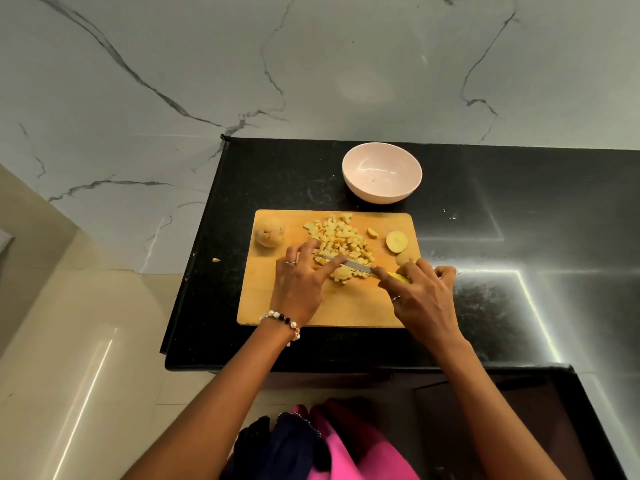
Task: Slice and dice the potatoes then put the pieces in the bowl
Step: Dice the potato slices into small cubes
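**Dicing on the board, bowl waiting above**

My right hand (420, 292) has its grip closed around the yellow handle of the knife (349, 264), forefinger stretched along the top toward the blade. The blade lies nearly flat across the lower part of the diced potato pile (341, 245), pointing toward the left of the frame. My left hand (299, 278) is spread with straight fingers: fingertips rest on the blade and against the pile's left edge, gripping nothing.

The pile sits at the centre of the wooden cutting board (356, 308), which lies on the black desk (519, 216) in the middle of the frame. To the right of the pile lies a small potato slice (372, 232), then a potato half (397, 242) with its cut face up, and just below that another potato piece (404, 259), partly behind my right fingers. A whole potato (269, 234) rests on the board's upper left corner, well apart from the pile. One stray bit (216, 260) lies on the desk left of the board.

The pale pink bowl (382, 173) stands on the desk just above the board's top edge, right of centre; it looks to hold no potato. Between pile and bowl there is only bare board and desk. Behind it rises a veined marble wall (207, 64). My pink and dark clothing (332, 445) shows at the bottom.
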Demonstrator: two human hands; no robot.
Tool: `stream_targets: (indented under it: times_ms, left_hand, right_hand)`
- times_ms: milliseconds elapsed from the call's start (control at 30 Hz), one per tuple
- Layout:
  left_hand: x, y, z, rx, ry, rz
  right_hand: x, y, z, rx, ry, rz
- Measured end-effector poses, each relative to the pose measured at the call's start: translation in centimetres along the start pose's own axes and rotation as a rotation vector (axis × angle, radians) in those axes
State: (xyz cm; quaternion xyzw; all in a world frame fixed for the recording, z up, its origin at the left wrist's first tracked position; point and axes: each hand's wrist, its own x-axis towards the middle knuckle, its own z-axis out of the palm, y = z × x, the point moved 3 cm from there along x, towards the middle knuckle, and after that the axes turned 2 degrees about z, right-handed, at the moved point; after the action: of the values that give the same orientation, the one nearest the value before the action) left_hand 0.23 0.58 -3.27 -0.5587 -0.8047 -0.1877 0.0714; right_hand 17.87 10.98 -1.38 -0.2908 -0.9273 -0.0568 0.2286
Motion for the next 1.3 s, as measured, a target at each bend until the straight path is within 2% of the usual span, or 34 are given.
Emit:
stream_targets:
  times_ms: [233, 333, 467, 533, 633, 733, 867, 967, 1067, 1167, 1300]
  left_hand:
    - [1.0, -1.9, 0.4, -0.028, 0.03, -0.099]
    - [1.5, -1.8, 0.5, -0.106, 0.069, -0.15]
    - [2.6, -1.1, 0.6, -0.202, 0.247, -0.127]
    - [3.7, -0.5, 0.9, -0.283, 0.254, -0.141]
    - [5.9, 1.3, 1.5, -0.383, 0.183, -0.11]
    - [8.7, 4.1, 2.8, -0.397, -0.029, 0.03]
    - [11.7, 7.2, 4.6, -0.162, -0.406, 0.19]
    - [12.7, 8.1, 5.4, 0.022, -0.561, 0.298]
    - [13.2, 7.9, 5.7, 0.062, -0.566, 0.361]
    - [13.5, 7.1, 5.5, -0.021, -0.482, 0.352]
    - [12.6, 5.8, 4.3, -0.43, -0.278, 0.158]
  right_hand:
    - [-1.2, 2.4, -0.2, 0.054, 0.027, 0.061]
    - [-1.1, 3.3, 0.1, 0.147, 0.001, 0.153]
    - [-0.6, 3.9, 0.6, 0.434, -0.027, 0.354]
    - [-0.5, 4.1, 0.6, 0.659, -0.024, 0.525]
    - [-0.6, 4.7, 0.6, 0.919, 0.009, 0.752]
    - [-0.9, 5.7, 0.7, 1.012, 0.07, 0.89]
    - [-0.8, 6.6, 0.7, 1.017, 0.094, 0.975]
    - [-0.9, 7.0, 0.6, 1.02, 0.108, 0.996]
    - [-1.1, 7.3, 0.8, 0.989, 0.104, 1.008]
    - [-1.1, 7.2, 1.0, 0.986, 0.097, 1.011]
    - [-0.9, 6.8, 1.2, 1.001, 0.086, 1.016]
